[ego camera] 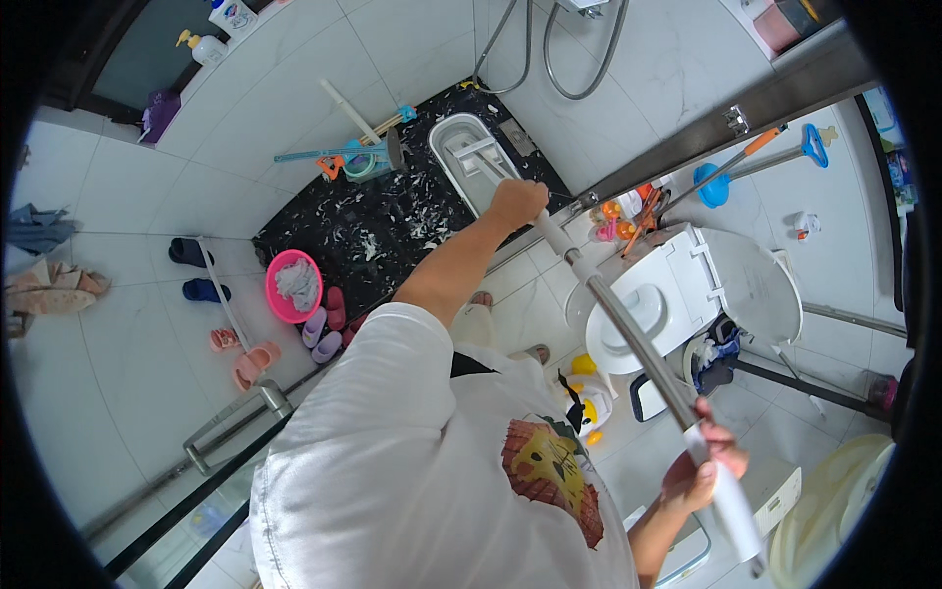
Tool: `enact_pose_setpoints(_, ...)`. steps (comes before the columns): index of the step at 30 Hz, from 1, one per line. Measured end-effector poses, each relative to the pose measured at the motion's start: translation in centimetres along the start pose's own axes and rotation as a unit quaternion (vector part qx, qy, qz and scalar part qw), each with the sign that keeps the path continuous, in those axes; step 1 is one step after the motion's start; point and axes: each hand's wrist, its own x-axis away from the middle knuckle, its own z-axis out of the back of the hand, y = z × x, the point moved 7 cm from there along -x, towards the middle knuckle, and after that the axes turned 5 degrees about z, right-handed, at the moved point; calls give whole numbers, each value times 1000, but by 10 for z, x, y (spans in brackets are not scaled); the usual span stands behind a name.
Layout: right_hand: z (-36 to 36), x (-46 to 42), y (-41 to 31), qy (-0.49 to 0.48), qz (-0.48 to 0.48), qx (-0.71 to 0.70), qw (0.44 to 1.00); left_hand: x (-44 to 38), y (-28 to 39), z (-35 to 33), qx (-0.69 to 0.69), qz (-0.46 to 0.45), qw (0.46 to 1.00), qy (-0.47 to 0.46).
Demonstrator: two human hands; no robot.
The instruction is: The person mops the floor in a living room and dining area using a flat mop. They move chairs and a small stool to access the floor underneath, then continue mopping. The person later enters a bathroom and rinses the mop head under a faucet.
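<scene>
A long mop (625, 313) with a steel pole and white grips runs diagonally across the view. My left hand (519, 202) is closed around its shaft near the lower end. Lower right, my right hand (703, 464) grips the white upper handle, thumb along it. The mop's white head (473, 147) is down inside a grey plastic tub (450, 193), which stands on black marbled floor. Whether the head touches the tub's bottom is hard to tell. Beneath the middle of the pole is a white toilet (633, 316) with its lid raised.
A pink basin (269, 294) holding grey cloth stands left, beside purple clogs (314, 327). Brushes and a dustpan (368, 158) lean by the wall. Bottles (622, 213) and a blue plunger (712, 185) are near the toilet. A penguin-shaped item (591, 401) sits by my feet. A glass door handle (235, 427) is left.
</scene>
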Motion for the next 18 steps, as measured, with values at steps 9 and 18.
enact_pose_setpoints(9,-15,-38,-11,-6,10,7,1000,-23,-10,13,-27,-21,999,1)
enact_pose_setpoints(18,-130,-190,-43,-149,55,106,982,-112,-91,77,-68,56,996,-15)
